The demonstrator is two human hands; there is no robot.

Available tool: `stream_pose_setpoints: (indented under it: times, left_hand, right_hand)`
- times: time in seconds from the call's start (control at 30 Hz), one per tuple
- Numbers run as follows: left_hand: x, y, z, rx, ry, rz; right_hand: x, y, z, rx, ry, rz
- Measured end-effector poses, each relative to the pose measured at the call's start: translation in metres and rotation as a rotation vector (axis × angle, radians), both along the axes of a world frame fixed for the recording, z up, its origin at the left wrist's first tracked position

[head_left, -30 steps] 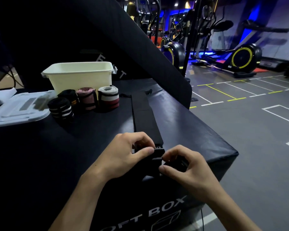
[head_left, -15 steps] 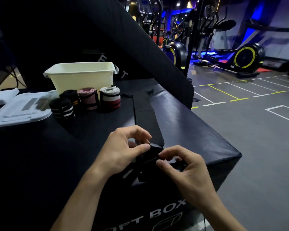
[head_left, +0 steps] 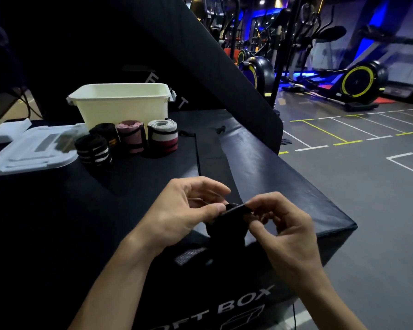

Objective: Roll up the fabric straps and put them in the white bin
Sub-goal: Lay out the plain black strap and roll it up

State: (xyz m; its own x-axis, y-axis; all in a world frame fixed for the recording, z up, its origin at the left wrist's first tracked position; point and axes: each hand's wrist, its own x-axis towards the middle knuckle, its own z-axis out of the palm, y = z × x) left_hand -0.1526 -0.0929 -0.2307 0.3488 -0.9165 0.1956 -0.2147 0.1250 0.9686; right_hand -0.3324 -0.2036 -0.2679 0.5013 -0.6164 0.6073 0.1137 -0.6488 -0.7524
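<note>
The head camera looks down on a black soft plyo box whose top serves as the work surface. At the box's near edge, the left hand and the right hand meet over the end of a black fabric strap. The left thumb and fingers pinch one side of the small started roll; the right fingertips pinch the other side, so both hands grip the strap's rolled end. Beyond the hands the rest of this strap lies flat and unrolled along the box top, running away toward its far edge.

Toward the far left of the box top stands the white bin, and its inside cannot be seen from this angle. Just in front of the bin stand four finished rolls: a black roll with white stripes, a black roll behind it, a pink roll, and a grey, white and red roll. A white lid lies left of the rolls.

By the look of it, four straps are rolled but none is visibly binned, and the fifth has only its first turns made. Left to do: finishing this roll and moving all the rolls into the bin.
</note>
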Motion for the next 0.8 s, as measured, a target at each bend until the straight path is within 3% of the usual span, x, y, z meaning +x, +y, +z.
stream_pose_setpoints:
  times: [0.23, 0.8]
  left_hand:
    - [-0.0045, -0.0019, -0.0011, -0.024, 0.042, 0.007]
    - [-0.0077, 0.0012, 0.0001, 0.018, 0.023, 0.043]
  right_hand:
    - [-0.001, -0.0012, -0.0021, -0.089, 0.123, -0.063]
    - [-0.0053, 0.0025, 0.0032, 0.061, 0.051, 0.029]
